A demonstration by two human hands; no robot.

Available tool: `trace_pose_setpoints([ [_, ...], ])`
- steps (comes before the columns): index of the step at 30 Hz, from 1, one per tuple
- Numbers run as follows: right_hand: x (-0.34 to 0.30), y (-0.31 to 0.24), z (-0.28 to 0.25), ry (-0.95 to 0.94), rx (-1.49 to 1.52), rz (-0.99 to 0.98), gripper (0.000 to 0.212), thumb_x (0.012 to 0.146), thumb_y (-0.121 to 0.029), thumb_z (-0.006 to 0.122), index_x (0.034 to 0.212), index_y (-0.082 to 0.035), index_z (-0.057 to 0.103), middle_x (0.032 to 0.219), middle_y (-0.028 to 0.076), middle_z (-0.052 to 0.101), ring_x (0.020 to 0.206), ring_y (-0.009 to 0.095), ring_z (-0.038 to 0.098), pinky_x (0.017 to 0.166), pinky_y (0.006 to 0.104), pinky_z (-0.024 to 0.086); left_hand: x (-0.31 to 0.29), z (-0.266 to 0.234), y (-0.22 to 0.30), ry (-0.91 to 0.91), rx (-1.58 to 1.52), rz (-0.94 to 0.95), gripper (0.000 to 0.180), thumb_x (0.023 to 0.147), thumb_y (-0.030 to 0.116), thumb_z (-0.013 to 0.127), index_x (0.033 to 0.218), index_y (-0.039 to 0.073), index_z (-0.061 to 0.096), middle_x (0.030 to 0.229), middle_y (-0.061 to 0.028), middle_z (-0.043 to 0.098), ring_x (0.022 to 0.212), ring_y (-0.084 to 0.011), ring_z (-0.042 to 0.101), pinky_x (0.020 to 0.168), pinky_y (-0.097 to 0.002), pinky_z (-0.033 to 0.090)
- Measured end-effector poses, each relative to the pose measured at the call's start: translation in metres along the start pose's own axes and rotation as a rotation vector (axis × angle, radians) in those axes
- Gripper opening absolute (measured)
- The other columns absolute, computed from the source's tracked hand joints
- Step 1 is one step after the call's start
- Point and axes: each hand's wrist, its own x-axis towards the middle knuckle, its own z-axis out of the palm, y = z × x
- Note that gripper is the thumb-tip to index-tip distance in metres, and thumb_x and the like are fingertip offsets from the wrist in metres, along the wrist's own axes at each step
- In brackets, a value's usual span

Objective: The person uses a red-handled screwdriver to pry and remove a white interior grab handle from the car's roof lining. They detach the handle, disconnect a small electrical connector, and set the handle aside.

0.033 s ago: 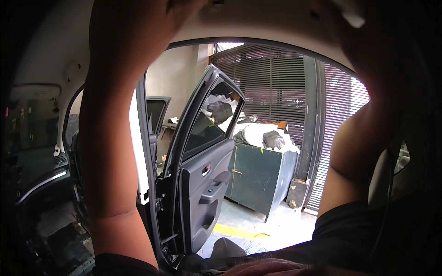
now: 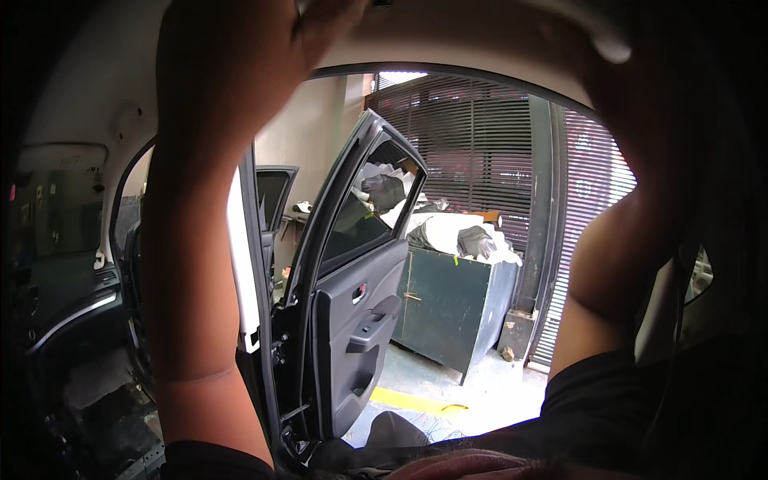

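Both my arms are raised inside a car, framing a doorway. My left hand (image 2: 320, 30) lies against the pale roof lining (image 2: 448, 50) above the door opening. Its thumb side stretches out along the lining, and the other fingers run out past the top edge. On the right, my right hand (image 2: 588, 60) reaches up to the same lining in deep shadow. Its fingers blur into the dark, so their grip does not show. A small pale, bright spot (image 2: 614, 50) of unclear kind sits next to it.
An open rear door (image 2: 356, 320) with dark trim stands ahead. Beyond it, a dark metal cabinet (image 2: 440, 308) carries wrapped bundles (image 2: 448, 234) before a slatted shutter (image 2: 472, 144). A white-edged door pillar (image 2: 242, 264) rises beside my left forearm. Bare car floor (image 2: 96, 392) shows at lower left.
My left hand has moved slightly down and right, with more of its thumb side in view. My right forearm has shifted slightly left. The door and cabinet look the same.
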Motion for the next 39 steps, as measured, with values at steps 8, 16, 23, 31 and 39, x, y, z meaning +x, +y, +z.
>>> trace_pose_setpoints([
  [8,-0.108,-0.144,-0.027,-0.183,0.637,0.417,0.042,0.076,-0.046,0.09,0.094,-0.013,0.071,0.077,-0.001,0.064,0.072,0.016,0.058,0.073,0.0356,0.044,-0.144,-0.035,0.056,-0.157,-0.11,-0.112,0.04,0.081,0.03,0.093,0.099,0.012,0.063,0.093,-0.0065,0.058,0.08,-0.0257,0.062,0.064,-0.039,0.053],
  [16,-0.222,-0.257,0.015,-0.528,2.152,1.063,0.132,0.066,-0.096,0.07,0.151,0.002,0.049,0.128,0.01,0.059,0.12,0.022,0.058,0.105,0.0371,0.043,-0.278,-0.041,0.081,-0.293,-0.221,-0.301,0.041,0.079,0.026,0.096,0.105,0.016,0.066,0.104,-0.0047,0.061,0.083,-0.0226,0.067,0.065,-0.033,0.058],
  [23,-0.26,-0.312,0.029,-0.825,2.509,0.919,0.1,0.099,-0.081,0.046,0.156,0.001,0.045,0.133,0.017,0.068,0.115,0.023,0.07,0.1,0.0351,0.052,-0.32,-0.037,0.103,-0.344,-0.219,-0.28,0.046,0.077,0.019,0.098,0.111,0.014,0.066,0.115,-0.0074,0.061,0.103,-0.023,0.062,0.084,-0.0325,0.056],
  [31,-0.275,-0.325,0.012,-1.078,2.721,1.043,0.093,0.097,-0.075,0.058,0.156,-0.004,0.047,0.128,0.016,0.073,0.104,0.022,0.074,0.083,0.032,0.057,-0.34,-0.019,0.128,-0.354,-0.375,-0.267,0.045,0.078,0.021,0.097,0.106,0.011,0.063,0.112,-0.0093,0.061,0.104,-0.0295,0.065,0.087,-0.0435,0.057],
  [39,-0.284,-0.36,-0.01,-1.194,3.019,1.31,0.033,0.11,-0.035,0.061,0.133,-0.012,0.054,0.108,0.002,0.073,0.088,0.006,0.065,0.07,0.0226,0.052,-0.353,-0.013,0.15,-0.627,-0.49,-0.25,0.034,0.082,0.018,0.088,0.1,0.013,0.059,0.106,-0.0105,0.066,0.082,-0.0294,0.071,0.065,-0.0391,0.059],
])
